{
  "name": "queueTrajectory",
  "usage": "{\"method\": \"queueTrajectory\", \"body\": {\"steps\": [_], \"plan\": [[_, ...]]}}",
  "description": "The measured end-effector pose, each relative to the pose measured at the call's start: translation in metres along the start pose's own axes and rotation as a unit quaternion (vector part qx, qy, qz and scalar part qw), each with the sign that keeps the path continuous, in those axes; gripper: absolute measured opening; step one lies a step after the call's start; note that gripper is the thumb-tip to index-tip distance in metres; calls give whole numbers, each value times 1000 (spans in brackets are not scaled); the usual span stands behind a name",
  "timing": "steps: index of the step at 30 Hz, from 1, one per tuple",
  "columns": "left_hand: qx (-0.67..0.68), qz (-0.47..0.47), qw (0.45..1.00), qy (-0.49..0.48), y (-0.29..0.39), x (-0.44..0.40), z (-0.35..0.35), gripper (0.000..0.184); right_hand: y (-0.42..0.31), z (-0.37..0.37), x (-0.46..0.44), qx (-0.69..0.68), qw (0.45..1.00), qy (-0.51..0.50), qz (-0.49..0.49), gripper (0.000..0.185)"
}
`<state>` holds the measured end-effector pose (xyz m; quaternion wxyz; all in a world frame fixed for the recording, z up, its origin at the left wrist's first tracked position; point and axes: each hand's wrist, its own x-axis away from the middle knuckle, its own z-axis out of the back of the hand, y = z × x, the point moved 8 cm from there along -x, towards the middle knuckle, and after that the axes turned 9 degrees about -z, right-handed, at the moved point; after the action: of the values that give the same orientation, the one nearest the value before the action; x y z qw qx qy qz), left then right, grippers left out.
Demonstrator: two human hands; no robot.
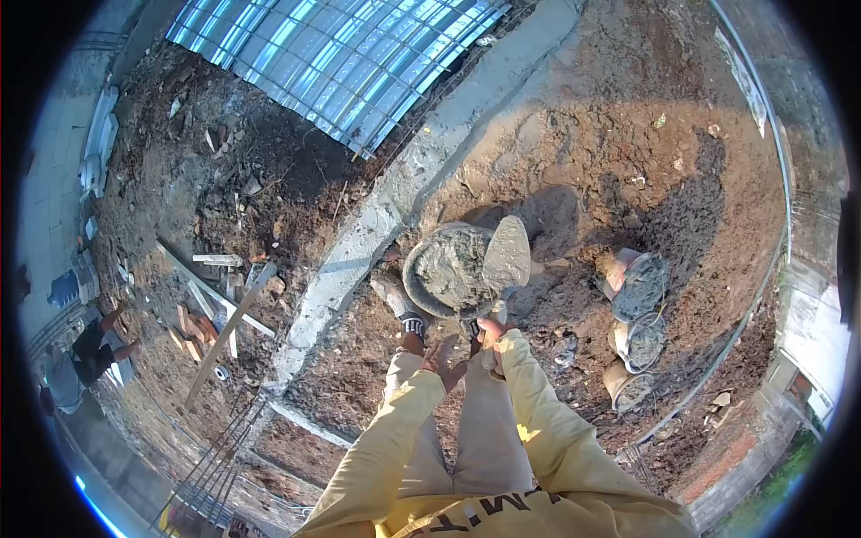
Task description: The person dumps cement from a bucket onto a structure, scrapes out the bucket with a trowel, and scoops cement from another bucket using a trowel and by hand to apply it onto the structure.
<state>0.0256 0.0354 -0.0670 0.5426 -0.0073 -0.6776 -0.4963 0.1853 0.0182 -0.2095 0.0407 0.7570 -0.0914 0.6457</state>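
Hanging over the right edge of a round pan (412, 280) of wet mortar (453, 267), the trowel (508, 254) has its blade tip pointing away from the wearer, with grey stuff smeared all over it. Right hand (490, 332) has its fingers wrapped around the handle, so that's a proper closed grip. Left hand (444, 360) is just to the side, fingers loosely spread, and I can't see anything in it.

Pan's sitting on the dirt right in front of the wearer's feet, pretty full, with a muddy shoe (389, 292) tucked against its left side, though I can't tell if they touch. Over to the right there's a row of three buckets (619, 341) with more grey mix in them, the far ones tipped a bit.

Left of the pan, a rough concrete strip (345, 260) runs diagonally across the ground. Beyond it, up top, corrugated metal sheets (332, 54) lie under a steel mesh. Further left you've got wooden boards (235, 334) next to some bricks (190, 330), then another person (70, 369) way out near the edge.
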Motion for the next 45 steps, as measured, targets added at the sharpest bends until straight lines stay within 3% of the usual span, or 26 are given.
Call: {"method": "queueTrajectory", "body": {"steps": [2,3,4,5,6,7,9,11,12,15,16,18,20,23,25,26,28,29,30,34,37,39,40,41,43,45], "plan": [[-31,-31,997,56,11,-24,2,90,-41,-24,23,-12,997,39,-70,32],[-25,-10,999,26,3,-2,-4,90,-32,-43,55,12,990,88,-110,34],[-42,-5,999,23,-3,-13,7,90,-31,-53,30,7,991,62,-117,35],[-55,2,998,16,-9,-19,13,89,-23,-60,8,17,993,45,-104,35],[-103,-36,991,72,-19,-25,21,89,-16,-67,-15,27,995,29,-92,35],[-73,-12,996,43,-26,-27,22,90,-13,-73,-18,56,996,26,-60,34],[-31,1,999,10,-37,-34,26,90,-16,-86,-24,-40,997,-35,-61,40],[-10,-18,1000,5,-44,-40,30,90,-37,-108,-3,-97,992,-71,24,45],[-15,6,1000,-18,-30,-37,46,90,-36,-116,-7,-114,989,-90,13,52],[-44,-28,999,11,-18,-40,67,80,-47,-132,3,-84,996,-13,14,56],[-69,-94,993,37,-3,-39,82,77,-51,-133,6,-87,995,40,26,54],[-29,-139,987,78,-15,-47,73,63,-54,-116,1,8,993,119,16,48],[-68,-53,996,12,-53,-71,39,60,-59,-94,0,82,984,156,14,41],[-47,-1,999,-27,-45,-77,30,47,-111,-91,45,3,987,98,127,41],[-8,9,1000,-28,-19,-77,40,40,-101,-36,13,-17,991,79,103,37],[13,16,999,-26,-12,-82,41,39,-113,-26,14,-115,992,7,55,40],[80,37,995,-51,-35,-93,16,38,-107,32,-22,-93,995,-44,9,47],[113,48,990,-65,-44,-91,3,37,-138,33,19,-73,997,35,-9,48],[200,40,977,61,-44,-84,8,38,-150,50,28,-55,996,63,-23,50],[-39,-103,975,194,32,-74,78,30,-163,155,19,26,996,76,-27,43],[-38,48,986,154,22,-91,82,21,-159,215,37,14,984,154,-84,42],[-50,-52,983,168,50,-98,101,16,-166,227,59,-18,988,131,-78,35],[47,38,987,148,77,-99,113,9,-155,251,48,-16,983,147,-112,33],[40,14,984,173,88,-98,115,8,-144,275,39,-15,976,162,-146,31],[50,14,977,207,116,-88,117,8,-127,298,23,-31,977,84,-192,27],[88,64,968,227,154,-73,120,12,-127,299,14,-63,987,29,-146,31]]}}
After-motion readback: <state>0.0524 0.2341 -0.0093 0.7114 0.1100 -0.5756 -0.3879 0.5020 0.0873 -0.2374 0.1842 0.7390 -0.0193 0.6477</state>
